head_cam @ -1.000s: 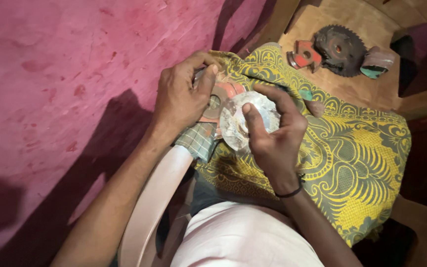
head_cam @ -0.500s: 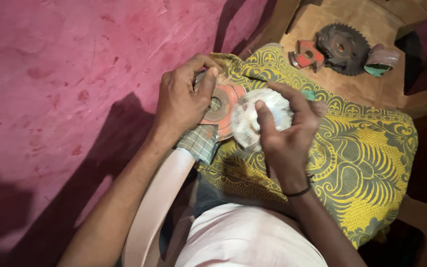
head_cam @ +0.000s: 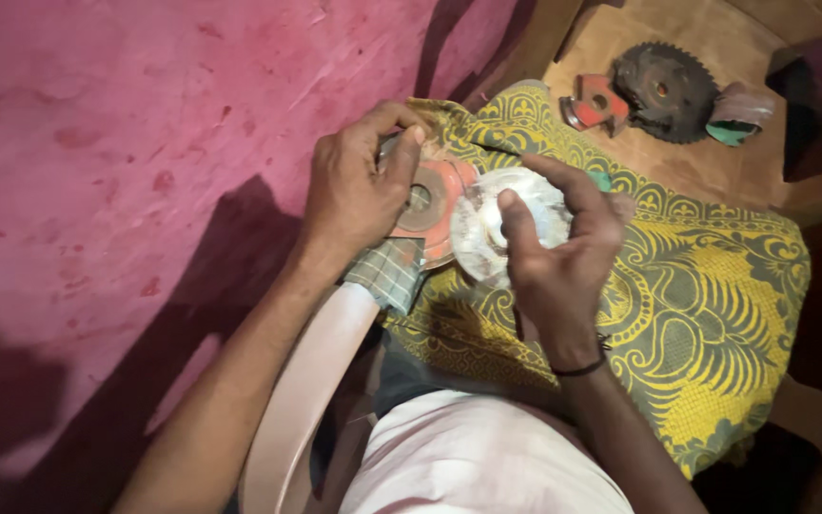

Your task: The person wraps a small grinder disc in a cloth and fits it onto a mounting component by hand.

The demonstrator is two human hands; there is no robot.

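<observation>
My left hand (head_cam: 359, 186) grips a reddish-orange round tool part (head_cam: 430, 205) with a grey metal hub in its middle, held over my lap. Beside it, my right hand (head_cam: 554, 257) holds a pale, whitish round disc (head_cam: 501, 219), thumb pressed on its face and fingers curled over its far edge. The disc's left rim overlaps the orange part. Both rest above a yellow and green patterned cloth (head_cam: 706, 305) spread over my knees. A black band circles my right wrist.
A dark toothed saw blade (head_cam: 663, 90), a small red metal piece (head_cam: 596, 103) and a grey-green object (head_cam: 739, 114) lie on the brown wooden surface at top right. A pink floor (head_cam: 126, 143) fills the left. A pale chair arm (head_cam: 311, 381) runs under my left forearm.
The pale disc has slid right, off the orange part, uncovering its grey hub. The view has shifted a little; both hands keep their hold.
</observation>
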